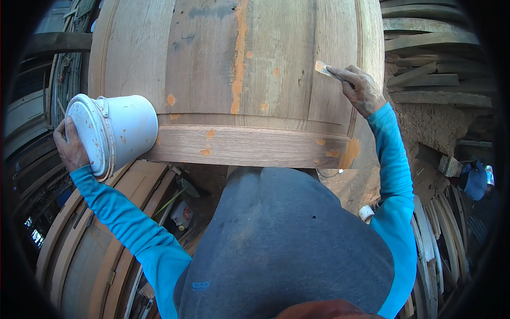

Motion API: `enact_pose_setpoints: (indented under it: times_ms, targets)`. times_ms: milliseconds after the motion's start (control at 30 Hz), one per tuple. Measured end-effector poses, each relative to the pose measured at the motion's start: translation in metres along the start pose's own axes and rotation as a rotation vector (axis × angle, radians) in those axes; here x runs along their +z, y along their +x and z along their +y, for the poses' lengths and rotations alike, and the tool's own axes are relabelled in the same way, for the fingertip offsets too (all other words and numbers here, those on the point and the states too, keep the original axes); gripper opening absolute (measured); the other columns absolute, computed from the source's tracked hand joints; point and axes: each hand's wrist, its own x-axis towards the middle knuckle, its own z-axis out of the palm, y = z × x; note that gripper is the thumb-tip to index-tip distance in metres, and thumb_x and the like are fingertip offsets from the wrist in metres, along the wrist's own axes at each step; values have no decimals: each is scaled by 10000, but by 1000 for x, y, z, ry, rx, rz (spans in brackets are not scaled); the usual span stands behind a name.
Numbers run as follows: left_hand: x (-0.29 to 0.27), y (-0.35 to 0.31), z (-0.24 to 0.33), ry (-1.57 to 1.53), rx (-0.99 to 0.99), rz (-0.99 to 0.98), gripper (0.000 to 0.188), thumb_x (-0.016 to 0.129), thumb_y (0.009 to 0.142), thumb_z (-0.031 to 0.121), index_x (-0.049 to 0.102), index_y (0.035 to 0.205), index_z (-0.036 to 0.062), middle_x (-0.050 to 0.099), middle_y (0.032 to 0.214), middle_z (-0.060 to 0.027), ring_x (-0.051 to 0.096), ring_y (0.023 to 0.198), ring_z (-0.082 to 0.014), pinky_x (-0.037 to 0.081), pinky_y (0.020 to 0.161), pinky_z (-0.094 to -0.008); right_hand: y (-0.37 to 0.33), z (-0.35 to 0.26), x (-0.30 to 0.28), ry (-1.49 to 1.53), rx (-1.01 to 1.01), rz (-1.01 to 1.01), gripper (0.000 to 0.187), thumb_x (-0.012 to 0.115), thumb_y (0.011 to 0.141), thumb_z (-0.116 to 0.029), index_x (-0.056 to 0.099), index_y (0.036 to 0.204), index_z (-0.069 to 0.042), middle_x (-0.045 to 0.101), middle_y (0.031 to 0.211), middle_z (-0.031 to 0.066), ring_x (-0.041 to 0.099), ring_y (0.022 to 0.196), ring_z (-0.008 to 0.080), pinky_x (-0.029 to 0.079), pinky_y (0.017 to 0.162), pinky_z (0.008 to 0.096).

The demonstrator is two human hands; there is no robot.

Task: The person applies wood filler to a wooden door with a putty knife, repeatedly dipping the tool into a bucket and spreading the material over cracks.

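Holding bucket [133, 122] at near-left corner of panel [289, 90] with left hand [73, 148]; fingers along bucket's outer end, slightly parted, can't tell how tightly closed. Farther up, pinching scraper [327, 69] in right hand [364, 89] over panel's right side, contact with panel unclear. Beyond, along panel's middle: orange strip [239, 58], plus spots [249, 55]. Could tip or slide bucket off panel's corner, likely by loosening left hold; could gouge panel by angling scraper too steeply.
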Motion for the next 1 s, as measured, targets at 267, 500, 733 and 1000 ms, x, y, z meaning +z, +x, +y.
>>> enact_pose_setpoints:
  times_ms: [267,500,733,1000]
  targets:
    - [1,0,2,33,-4,11,645,563,1026,541,603,1268,-55,648,1215,-218,631,1114,-301,477,1009,-415,12,-4,-6,-707,-139,-109,533,554,958,-28,595,1434,-263,625,1042,106,661,1017,283,539,926,413]
    - [3,2,-4,48,4,12,596,550,1039,498,602,1278,-46,654,1245,-209,624,1141,-298,469,1021,-398,22,-8,0,-611,-164,-166,523,537,948,-11,600,1410,-247,614,1039,102,655,1030,301,541,923,434]
    - [3,4,0,42,-52,2,573,556,1038,494,611,1272,-26,661,1250,-192,630,1152,-298,460,1034,-397,31,18,2,-580,-157,-136,550,529,945,1,568,1436,-243,605,1050,124,652,1054,317,548,913,432]
    - [5,1,-4,54,-2,32,652,541,1016,581,604,1283,-10,669,1226,-225,651,1138,-340,477,1016,-438,20,6,4,-566,-140,-192,576,548,935,13,539,1453,-239,600,1060,125,650,1050,314,551,899,440]
